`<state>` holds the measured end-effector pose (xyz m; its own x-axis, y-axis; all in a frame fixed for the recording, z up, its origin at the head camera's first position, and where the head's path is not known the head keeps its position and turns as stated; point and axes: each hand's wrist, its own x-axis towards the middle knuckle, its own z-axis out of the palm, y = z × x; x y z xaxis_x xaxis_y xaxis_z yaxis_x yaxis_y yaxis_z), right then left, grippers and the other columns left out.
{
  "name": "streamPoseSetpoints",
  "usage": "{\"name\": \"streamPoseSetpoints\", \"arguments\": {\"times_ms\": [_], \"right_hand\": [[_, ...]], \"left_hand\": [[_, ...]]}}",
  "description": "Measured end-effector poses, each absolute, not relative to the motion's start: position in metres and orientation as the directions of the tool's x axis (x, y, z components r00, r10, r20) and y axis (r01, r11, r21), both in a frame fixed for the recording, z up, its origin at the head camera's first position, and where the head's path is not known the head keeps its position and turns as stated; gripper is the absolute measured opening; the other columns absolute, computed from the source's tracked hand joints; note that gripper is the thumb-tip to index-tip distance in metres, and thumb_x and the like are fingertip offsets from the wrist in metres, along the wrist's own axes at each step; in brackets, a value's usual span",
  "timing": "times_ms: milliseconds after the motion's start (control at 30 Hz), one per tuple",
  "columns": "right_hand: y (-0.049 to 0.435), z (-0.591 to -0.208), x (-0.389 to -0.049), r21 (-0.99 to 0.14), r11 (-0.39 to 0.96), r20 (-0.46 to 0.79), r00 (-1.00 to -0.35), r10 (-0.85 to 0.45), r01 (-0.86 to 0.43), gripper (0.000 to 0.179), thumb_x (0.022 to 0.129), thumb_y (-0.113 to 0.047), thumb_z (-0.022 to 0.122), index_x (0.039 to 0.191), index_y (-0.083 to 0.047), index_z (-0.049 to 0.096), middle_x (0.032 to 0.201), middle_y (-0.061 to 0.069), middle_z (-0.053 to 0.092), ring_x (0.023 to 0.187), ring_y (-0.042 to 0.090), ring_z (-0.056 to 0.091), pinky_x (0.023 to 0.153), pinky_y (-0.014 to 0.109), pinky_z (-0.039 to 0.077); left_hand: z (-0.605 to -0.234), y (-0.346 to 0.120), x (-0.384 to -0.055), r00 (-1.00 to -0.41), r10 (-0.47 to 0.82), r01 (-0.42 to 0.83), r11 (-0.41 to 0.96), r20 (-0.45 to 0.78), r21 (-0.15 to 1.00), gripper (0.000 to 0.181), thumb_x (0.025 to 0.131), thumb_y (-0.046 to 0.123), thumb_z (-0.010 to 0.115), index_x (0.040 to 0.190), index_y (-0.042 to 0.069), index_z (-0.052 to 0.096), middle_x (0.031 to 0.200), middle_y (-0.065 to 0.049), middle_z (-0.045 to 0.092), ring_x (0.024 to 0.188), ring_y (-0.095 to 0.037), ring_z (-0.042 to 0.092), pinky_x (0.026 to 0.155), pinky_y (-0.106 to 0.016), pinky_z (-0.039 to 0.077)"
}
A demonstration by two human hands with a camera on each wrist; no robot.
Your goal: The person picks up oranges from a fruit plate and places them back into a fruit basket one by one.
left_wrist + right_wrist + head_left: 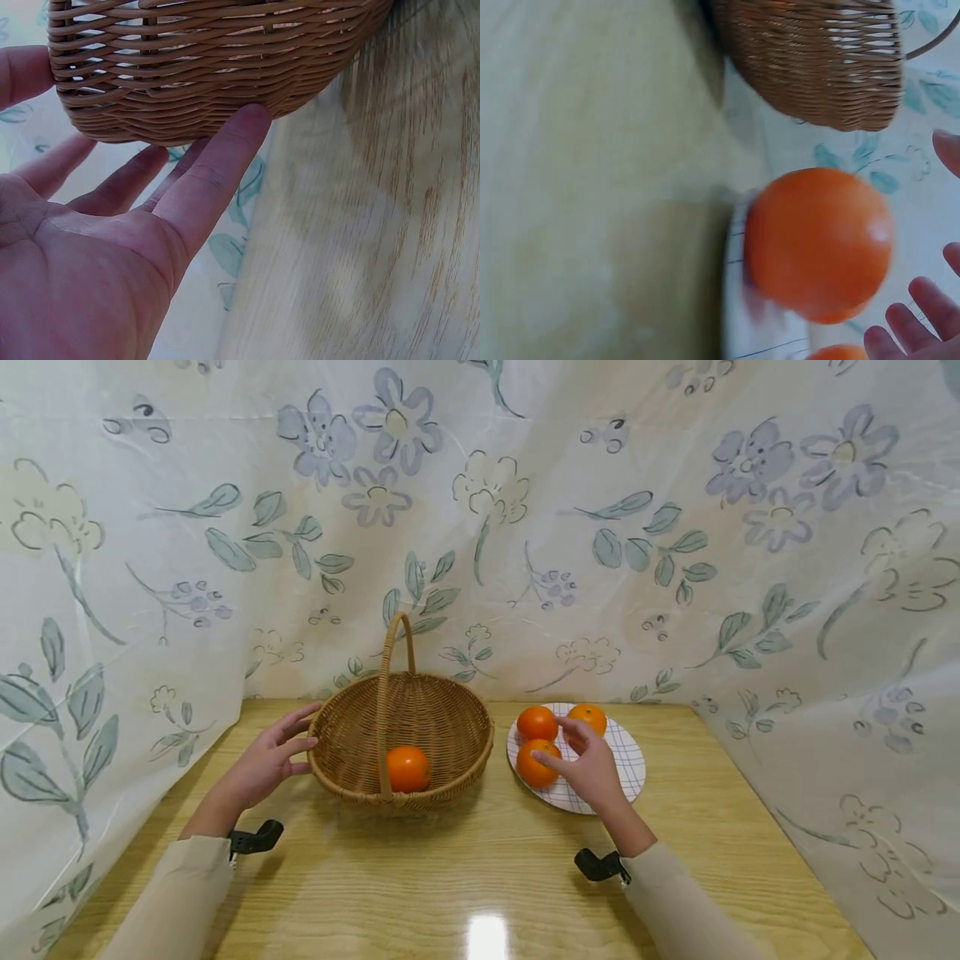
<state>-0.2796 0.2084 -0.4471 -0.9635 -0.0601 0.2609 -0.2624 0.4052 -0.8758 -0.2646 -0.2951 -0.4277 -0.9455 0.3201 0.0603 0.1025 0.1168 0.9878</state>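
Note:
My left hand (258, 768) is at the left side of a wicker basket (442, 718) with a tall handle. In the left wrist view its spread, nearly straight fingers (217, 172) touch the outside of the weave. One orange (408, 769) lies inside the basket. My right hand (592, 764) hovers over a round checked plate (626, 760), thumb and fingers parted. Its thumb overlaps the front orange (537, 768) in the head view, and its fingertips are close to the back-left orange (536, 724). A third orange (588, 718) sits behind the hand, partly covered.
Everything stands on a light wooden table (420, 885). A floral curtain (480, 527) hangs right behind the basket and plate and along both sides. A strip of table separates basket and plate. Black camera mounts (258, 837) are worn at both wrists.

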Motion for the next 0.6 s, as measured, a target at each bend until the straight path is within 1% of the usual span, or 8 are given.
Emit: {"name": "streamPoseSetpoints", "arguments": {"times_ms": [167, 267, 433, 600], "right_hand": [[0.210, -0.469, -0.276, -0.871, 0.443, 0.220, -0.975, -0.036, -0.213, 0.081, 0.080, -0.032, 0.089, 0.146, -0.006, 0.051, 0.152, 0.014, 0.050, 0.141, 0.039, 0.047, 0.116, 0.054, 0.043], [0.209, -0.478, -0.276, -0.883, 0.429, 0.197, -0.980, -0.031, -0.191, 0.083, 0.078, -0.030, 0.091, 0.147, -0.009, 0.051, 0.152, 0.013, 0.050, 0.140, 0.036, 0.048, 0.115, 0.053, 0.044], [0.202, -0.483, -0.275, -0.888, 0.417, 0.197, -0.980, -0.031, -0.192, 0.085, 0.075, -0.027, 0.094, 0.146, -0.010, 0.051, 0.149, 0.012, 0.053, 0.136, 0.033, 0.052, 0.113, 0.052, 0.047], [0.197, -0.484, -0.274, -0.884, 0.439, 0.179, -0.984, -0.003, -0.162, 0.083, 0.075, -0.023, 0.094, 0.145, -0.010, 0.052, 0.145, 0.014, 0.054, 0.129, 0.035, 0.057, 0.109, 0.051, 0.050]], "left_hand": [[-0.426, -0.295, -0.263, -0.946, 0.319, 0.100, 0.105, 0.061, 0.990, 0.068, 0.109, 0.021, 0.051, 0.166, 0.013, 0.014, 0.165, -0.030, 0.013, 0.122, -0.004, 0.059, 0.090, -0.029, 0.060], [-0.425, -0.295, -0.264, -0.946, 0.319, 0.095, 0.107, 0.057, 0.990, 0.069, 0.109, 0.022, 0.051, 0.166, 0.013, 0.014, 0.165, -0.030, 0.013, 0.123, -0.004, 0.059, 0.090, -0.029, 0.060], [-0.425, -0.296, -0.264, -0.946, 0.319, 0.097, 0.104, 0.060, 0.990, 0.068, 0.109, 0.021, 0.051, 0.166, 0.013, 0.014, 0.165, -0.030, 0.012, 0.122, -0.005, 0.059, 0.090, -0.030, 0.060], [-0.426, -0.296, -0.266, -0.945, 0.322, 0.093, 0.096, 0.057, 0.991, 0.068, 0.109, 0.020, 0.050, 0.166, 0.012, 0.014, 0.165, -0.030, 0.012, 0.121, -0.004, 0.059, 0.090, -0.030, 0.060]]}}
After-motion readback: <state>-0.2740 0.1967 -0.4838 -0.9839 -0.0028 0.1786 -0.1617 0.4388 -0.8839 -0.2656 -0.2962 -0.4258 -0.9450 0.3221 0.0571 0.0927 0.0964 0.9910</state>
